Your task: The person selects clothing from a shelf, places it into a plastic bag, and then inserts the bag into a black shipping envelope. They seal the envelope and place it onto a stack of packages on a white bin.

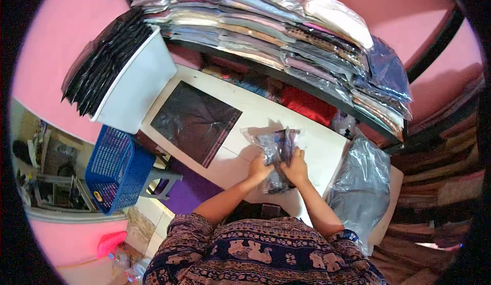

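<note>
A clear plastic package (275, 144) with folded, dark bluish-grey cloth inside lies on the white table in front of me. My left hand (260, 169) grips its left side, fingers curled at the edge. On the right side, my right hand (295, 168) is closed on the same package, with the thumb on top. The plastic looks creased between the hands, and its far end spreads loosely past my fingers. To the left lies a flat black plastic mailer bag (192, 121), apart from both hands.
A white bin (138, 83) packed with black mailer bags (105, 55) stands at the table's (232, 149) back left. Bagged clothes (255, 26) fill the shelf above. A large grey plastic bundle (360, 177) sits at right. A blue basket (120, 175) is at left.
</note>
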`<action>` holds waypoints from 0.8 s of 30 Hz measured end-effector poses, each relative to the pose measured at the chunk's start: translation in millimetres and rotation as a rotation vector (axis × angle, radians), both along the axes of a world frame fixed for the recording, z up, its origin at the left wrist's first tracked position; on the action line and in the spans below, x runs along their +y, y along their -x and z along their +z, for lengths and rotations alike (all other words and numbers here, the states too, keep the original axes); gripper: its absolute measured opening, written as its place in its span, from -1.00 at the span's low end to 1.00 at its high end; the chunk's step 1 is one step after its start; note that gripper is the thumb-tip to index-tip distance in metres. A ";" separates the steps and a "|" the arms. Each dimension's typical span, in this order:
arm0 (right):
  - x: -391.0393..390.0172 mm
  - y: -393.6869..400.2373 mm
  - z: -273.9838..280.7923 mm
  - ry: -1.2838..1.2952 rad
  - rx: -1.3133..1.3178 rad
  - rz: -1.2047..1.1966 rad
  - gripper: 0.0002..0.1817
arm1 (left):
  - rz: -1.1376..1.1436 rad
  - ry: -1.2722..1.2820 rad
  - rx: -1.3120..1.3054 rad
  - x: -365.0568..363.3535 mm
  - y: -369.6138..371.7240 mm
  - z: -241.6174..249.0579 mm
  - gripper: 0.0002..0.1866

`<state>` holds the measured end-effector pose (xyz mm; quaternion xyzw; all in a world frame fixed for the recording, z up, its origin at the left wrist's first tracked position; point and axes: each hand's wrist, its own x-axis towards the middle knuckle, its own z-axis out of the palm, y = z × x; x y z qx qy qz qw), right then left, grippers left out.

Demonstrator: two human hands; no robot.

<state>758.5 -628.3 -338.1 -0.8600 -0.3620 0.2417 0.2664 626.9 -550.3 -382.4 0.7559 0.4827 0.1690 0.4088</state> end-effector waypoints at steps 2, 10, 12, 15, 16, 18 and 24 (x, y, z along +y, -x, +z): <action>-2.3 12.7 -2.5 -0.059 -0.171 0.285 -0.22 | 0.009 0.002 -0.002 -3.1 -4.1 -2.1 -0.52; -8.4 24.5 2.5 0.235 -0.262 0.452 0.03 | -0.071 1.207 -0.618 -3.4 15.4 -2.7 -0.37; -8.1 21.0 -15.1 0.177 -0.364 0.396 0.01 | -0.290 1.064 -0.458 10.0 26.2 -6.9 -0.37; -5.3 7.6 -27.3 0.269 -0.447 0.370 -0.17 | -0.407 0.356 -0.041 62.6 75.3 -29.2 -0.62; -4.1 6.1 -22.9 0.267 -0.451 0.377 -0.17 | -0.256 0.174 -0.073 84.9 95.4 -63.1 -0.66; -2.1 1.6 -6.7 0.277 -0.317 0.408 -0.24 | 0.067 -0.080 -0.034 106.6 125.5 -58.2 -0.72; -4.2 -12.7 -16.0 0.148 -0.347 0.443 -0.33 | 0.317 -0.467 0.006 152.9 157.0 -36.6 -0.63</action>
